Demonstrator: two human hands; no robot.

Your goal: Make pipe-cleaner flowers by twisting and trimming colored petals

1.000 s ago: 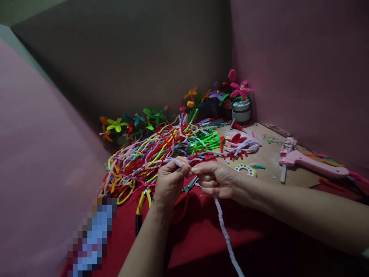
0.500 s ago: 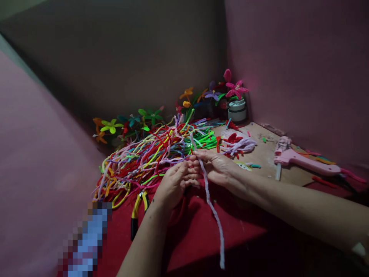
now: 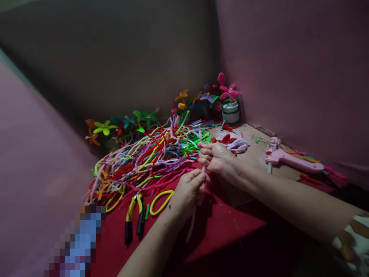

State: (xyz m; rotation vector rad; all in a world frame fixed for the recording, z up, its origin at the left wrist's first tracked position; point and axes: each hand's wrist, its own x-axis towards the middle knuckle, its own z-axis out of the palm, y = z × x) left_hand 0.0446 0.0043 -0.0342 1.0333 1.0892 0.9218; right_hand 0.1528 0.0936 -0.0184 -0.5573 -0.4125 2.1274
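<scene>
A pale lilac pipe cleaner [image 3: 191, 227] runs through both of my hands. My left hand [image 3: 192, 188] is closed on it lower down, and the loose end hangs below the fingers. Just above and to the right, my right hand [image 3: 215, 157] pinches the same pipe cleaner near its upper end, which pokes up past the fingertips. A short stretch shows between the two hands. Behind them lies a heap of many-coloured pipe cleaners [image 3: 138, 154], with a green bunch [image 3: 196, 144] at its right side.
Yellow-and-black pliers [image 3: 134, 217] and a yellow loop [image 3: 161, 202] lie left of my hands on the red cloth [image 3: 219, 238]. A pink glue gun [image 3: 294, 157] rests on a brown board [image 3: 256, 134] at right. Pipe-cleaner flowers [image 3: 105, 127] and a grey-white jar [image 3: 230, 113] stand behind.
My left hand has moved right and down and taken hold of the lilac pipe cleaner below my right hand. Its hanging end has swung left. The view has shifted slightly.
</scene>
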